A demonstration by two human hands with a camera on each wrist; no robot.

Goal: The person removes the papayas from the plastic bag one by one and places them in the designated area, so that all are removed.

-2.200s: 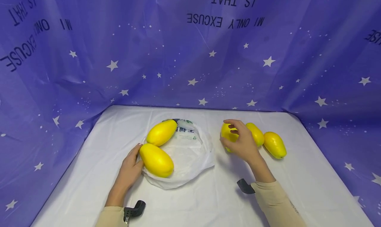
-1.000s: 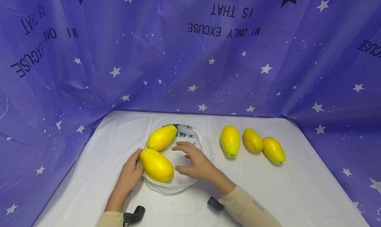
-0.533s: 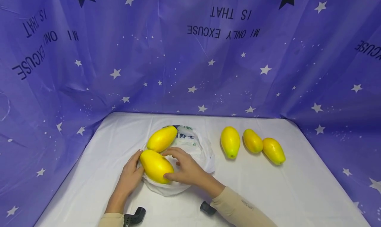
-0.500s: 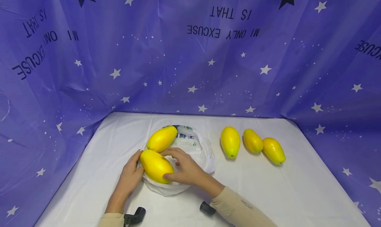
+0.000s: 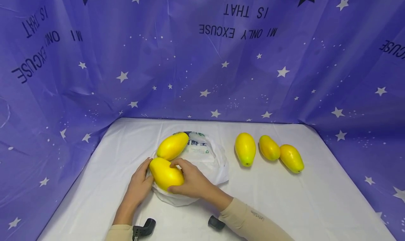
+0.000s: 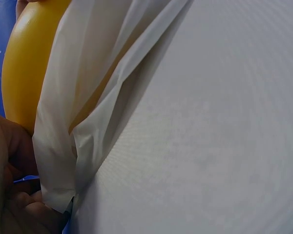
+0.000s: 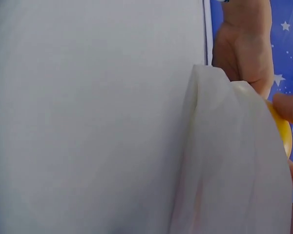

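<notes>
A yellow papaya (image 5: 164,174) lies over the near left part of an open white plastic bag (image 5: 207,163). My right hand (image 5: 194,181) grips its right end, thumb at the near side and fingers over the top. At the bag's left rim, my left hand (image 5: 139,184) holds the plastic beside the same papaya; the left wrist view has its fingers (image 6: 31,207) at the folded edge. Just behind, a second papaya (image 5: 172,146) rests at the bag's far left. In the right wrist view the bag (image 7: 229,156) hides most of the gripped papaya (image 7: 282,127).
Three more yellow fruits lie in a row at the right: a green-tipped one (image 5: 245,149), a smaller one (image 5: 269,148) and another (image 5: 291,158). All stand on a white-covered table (image 5: 284,206). A purple star-printed curtain (image 5: 177,58) encloses its back and sides.
My right hand has come from the fruits at the right, across the bag, and now grips the near papaya. My left hand stays at the bag's left rim.
</notes>
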